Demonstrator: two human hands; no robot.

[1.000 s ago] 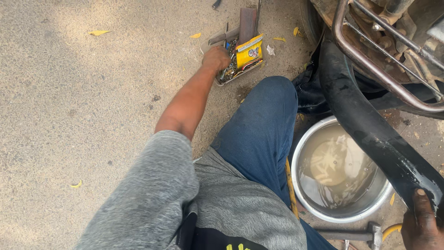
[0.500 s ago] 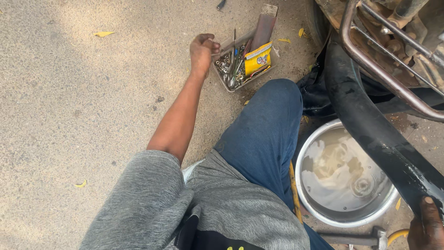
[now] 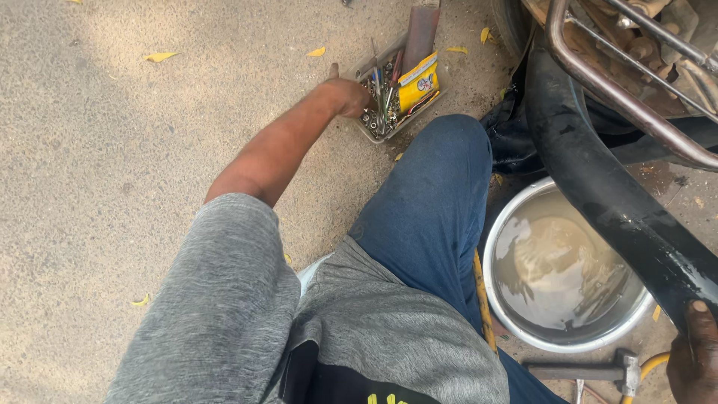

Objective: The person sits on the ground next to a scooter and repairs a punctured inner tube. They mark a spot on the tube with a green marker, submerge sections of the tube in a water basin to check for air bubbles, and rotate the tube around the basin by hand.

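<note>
Reaching into the parts tray (image 3: 372, 135), the left hand (image 3: 345, 96) has fingers buried, grip unclear; right hand (image 3: 694, 359) clasps the black tube (image 3: 598, 187)

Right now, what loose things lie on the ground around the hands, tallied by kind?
Parts tray: 1
Yellow packet: 1
Metal basin of murky water: 1
Hammer: 1
Black inner tube: 1
Total: 5
The left hand reaches into the tray; the right hand grips the tube.

Grey sleeve (image 3: 217, 299), blue jeans (image 3: 426, 217), yellow pkt (image 3: 417, 81) in tray (image 3: 366, 129), black tyre (image 3: 598, 187), silver bowl (image 3: 499, 299).
</note>
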